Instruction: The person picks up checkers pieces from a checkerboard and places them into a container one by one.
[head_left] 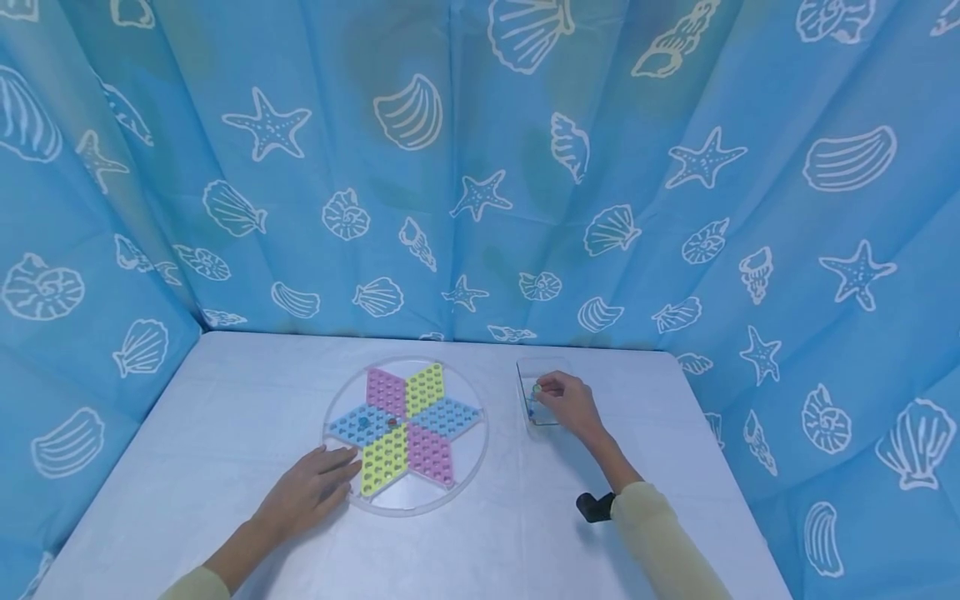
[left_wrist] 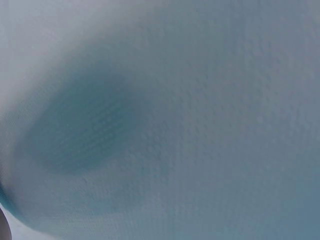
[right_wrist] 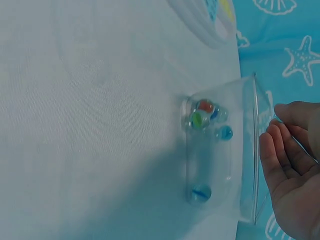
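My right hand (head_left: 572,404) is at a clear plastic box (right_wrist: 215,165), its thumb and fingertips pinching what looks like a small glass marble (head_left: 537,389) over the box. Several glass marbles lie inside, among them a red one (right_wrist: 205,106), a green one (right_wrist: 198,119) and a blue one (right_wrist: 201,193). Left of the box is a round Chinese checkers board (head_left: 405,510) with a pink, yellow and blue star. A red marble (head_left: 392,422) and a bluish one (head_left: 363,422) sit on it. My left hand (head_left: 307,492) rests with loose fingers at the board's left rim.
A white cloth (head_left: 510,533) covers the table. Blue curtains (head_left: 450,242) with white shell and starfish prints stand behind and at both sides. A black device (head_left: 595,507) sits at my right wrist. Blurred cloth fills nearly all of the left wrist view.
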